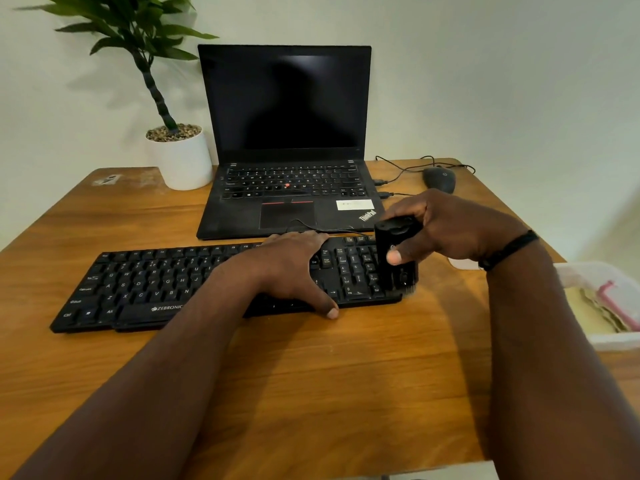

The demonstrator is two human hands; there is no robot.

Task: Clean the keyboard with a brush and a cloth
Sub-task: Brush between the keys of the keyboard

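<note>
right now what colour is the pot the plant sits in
White, plain with no pattern. The pot shows clearly in the head view, on the table's far left beside the laptop.

R hand [446, 230] w/ brush [396, 258] on keyboard [145, 285], L hand [294, 268] flat atop.

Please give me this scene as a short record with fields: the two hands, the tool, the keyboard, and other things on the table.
left hand: rests on the keyboard, holding it steady
right hand: grips the brush
brush: black, upright, bristles down at the keyboard's right end
keyboard: black, flat on the wooden table
behind the keyboard: open laptop, screen dark
other things: potted plant, mouse, white tray at the right edge
</note>
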